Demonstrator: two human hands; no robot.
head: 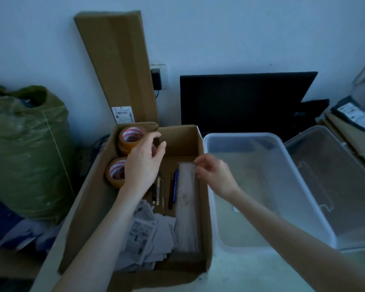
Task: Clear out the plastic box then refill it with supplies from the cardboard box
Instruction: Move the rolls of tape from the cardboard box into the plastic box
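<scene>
The open cardboard box holds two rolls of brown tape, several pens, a pile of white paper slips and a long clear packet along its right side. My left hand hovers over the tape rolls with fingers spread and loosely curved, holding nothing. My right hand reaches over the box's right wall, its fingertips at the packet's far end; I cannot tell whether they pinch it. The clear plastic box stands empty to the right.
The plastic box's clear lid lies beside it on the right. A green sack stands at the left. A tall cardboard sheet and a black panel lean on the wall behind. Flat parcels are stacked far right.
</scene>
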